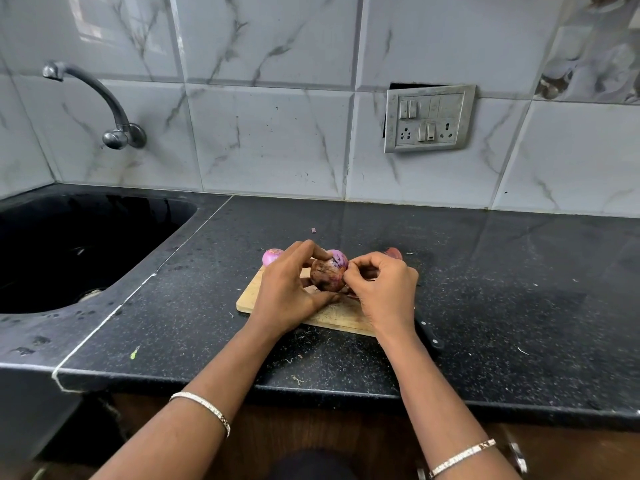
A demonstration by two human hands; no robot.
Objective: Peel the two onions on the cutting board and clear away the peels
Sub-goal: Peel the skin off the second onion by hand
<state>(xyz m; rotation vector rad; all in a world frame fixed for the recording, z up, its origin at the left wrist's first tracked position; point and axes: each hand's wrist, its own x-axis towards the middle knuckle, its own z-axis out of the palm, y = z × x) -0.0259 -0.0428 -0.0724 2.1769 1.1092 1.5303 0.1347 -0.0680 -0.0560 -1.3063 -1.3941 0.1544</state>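
Over a wooden cutting board (pixel 334 318) my left hand (pixel 289 289) grips a red onion (pixel 327 273) with brown, dirty skin on its near side and bare purple at its top. My right hand (pixel 381 289) pinches the skin at the onion's right side. A second onion (pixel 272 256), shiny and purple, sits at the board's far left corner, partly hidden by my left hand. A reddish piece of peel (pixel 393 252) lies behind my right hand. More peel under the held onion is mostly hidden.
A black-handled knife (pixel 429 334) lies on the dark counter right of the board. A black sink (pixel 79 251) and tap (pixel 104 105) are at the left. A switch panel (pixel 429 117) is on the tiled wall. Small scraps dot the counter.
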